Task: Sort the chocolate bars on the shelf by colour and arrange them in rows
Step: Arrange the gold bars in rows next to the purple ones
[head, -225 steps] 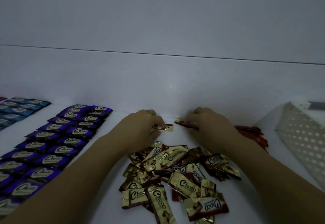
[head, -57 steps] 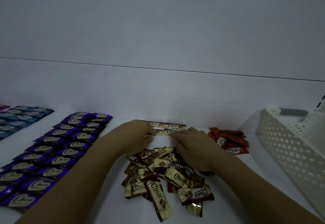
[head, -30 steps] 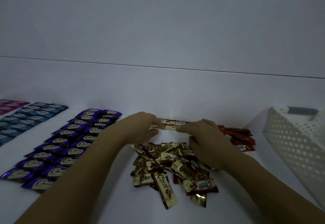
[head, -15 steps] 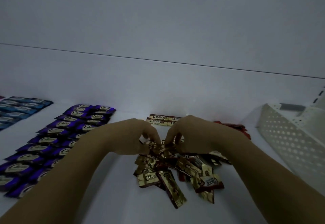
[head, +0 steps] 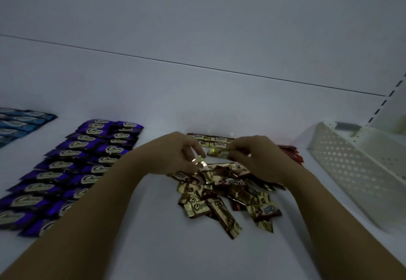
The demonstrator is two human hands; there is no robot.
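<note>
A loose pile of gold chocolate bars (head: 226, 194) lies on the white shelf (head: 142, 246) in front of me. Behind it, several gold bars (head: 211, 140) lie flat in short rows near the back wall. My left hand (head: 175, 154) pinches a gold bar (head: 198, 162) just above the pile's far edge. My right hand (head: 257, 156) pinches another gold bar (head: 217, 152), lifted off the pile and held level. Purple bars (head: 87, 159) fill neat rows at the left. Blue bars (head: 19, 123) lie in rows at the far left.
Red bars (head: 291, 154) sit heaped behind my right hand, partly hidden by it. A white perforated basket (head: 360, 169) stands at the right. The shelf's back wall rises just behind the gold rows.
Half a second ago both hands dug into the pile's far edge. Now each has lifted a gold bar a little, and the hands have drawn slightly apart.
</note>
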